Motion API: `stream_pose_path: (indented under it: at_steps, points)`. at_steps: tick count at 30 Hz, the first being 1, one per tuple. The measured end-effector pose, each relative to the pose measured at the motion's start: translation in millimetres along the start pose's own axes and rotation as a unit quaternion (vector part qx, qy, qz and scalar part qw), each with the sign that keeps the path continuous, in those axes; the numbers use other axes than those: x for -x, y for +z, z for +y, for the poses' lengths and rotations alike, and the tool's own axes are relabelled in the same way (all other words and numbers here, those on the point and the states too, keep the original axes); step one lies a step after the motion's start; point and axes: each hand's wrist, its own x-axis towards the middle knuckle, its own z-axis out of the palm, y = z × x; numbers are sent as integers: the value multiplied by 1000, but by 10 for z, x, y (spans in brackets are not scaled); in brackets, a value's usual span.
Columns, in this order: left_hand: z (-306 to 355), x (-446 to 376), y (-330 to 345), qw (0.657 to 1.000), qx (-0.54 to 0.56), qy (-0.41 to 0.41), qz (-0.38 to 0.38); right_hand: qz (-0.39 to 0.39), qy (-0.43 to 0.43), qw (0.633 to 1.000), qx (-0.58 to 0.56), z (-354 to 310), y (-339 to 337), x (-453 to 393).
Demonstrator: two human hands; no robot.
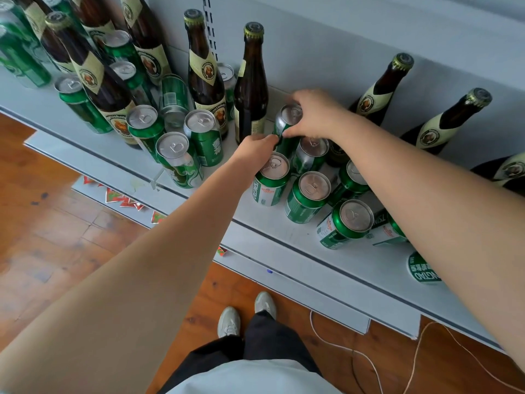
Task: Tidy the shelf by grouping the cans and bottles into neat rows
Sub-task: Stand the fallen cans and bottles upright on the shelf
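Note:
Green beer cans and brown beer bottles stand mixed on a pale grey shelf. My right hand grips the top of one green can near the shelf's back. My left hand holds the same can lower down, above another green can. More cans cluster to the right under my right forearm. One tall brown bottle stands just left of the held can. A second labelled bottle stands further left.
Several cans and bottles crowd the shelf's left part. Two bottles lean at the back right. A green round sticker lies on the shelf front. Below are a wooden floor, my shoes and a white cable.

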Motion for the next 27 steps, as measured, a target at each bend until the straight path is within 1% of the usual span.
stream_pose_path:
  at_steps: [3, 5, 6, 8, 10, 11, 12, 13, 14, 16, 19, 23, 25, 27]
  points:
    - [25, 72, -28, 998, -35, 50, 23, 0, 36, 999, 28, -20, -26, 47]
    - [63, 152, -91, 990, -65, 110, 55, -3, 66, 997, 32, -72, -57, 127]
    - [86, 212, -141, 983, -80, 146, 77, 14, 80, 996, 27, -125, -88, 191]
    - [134, 353, -299, 962, -86, 221, 133, 88, 105, 990, -24, -307, -188, 371]
    - [142, 501, -530, 937, -74, 274, 205, 197, 108, 973, -56, -593, -263, 568]
    - [116, 563, -667, 923, -73, 286, 247, 266, 86, 959, -52, -753, -249, 613]
    - [53, 595, -807, 911, -70, 290, 285, 326, 45, 942, -60, -927, -221, 642]
    - [-28, 607, -952, 902, -63, 287, 318, 360, -1, 929, -88, -1078, -156, 608]
    - [-121, 600, -1098, 896, -52, 275, 344, 359, -42, 925, -117, -1225, -90, 555]
    - [-304, 559, -1375, 894, -27, 237, 379, 300, -96, 937, -153, -1498, 60, 389]
    - [-490, 468, -1754, 892, -17, 206, 402, 212, -110, 955, -178, -1906, 200, 116]
    - [-596, 233, -2175, 900, -29, 200, 386, 110, -45, 979, -167, -2351, 287, -358]
    - [-615, 95, -2328, 908, -33, 218, 355, 80, 6, 983, -165, -2478, 327, -598]
    - [-625, -9, -2444, 922, -44, 233, 306, 66, 57, 984, -153, -2540, 389, -799]
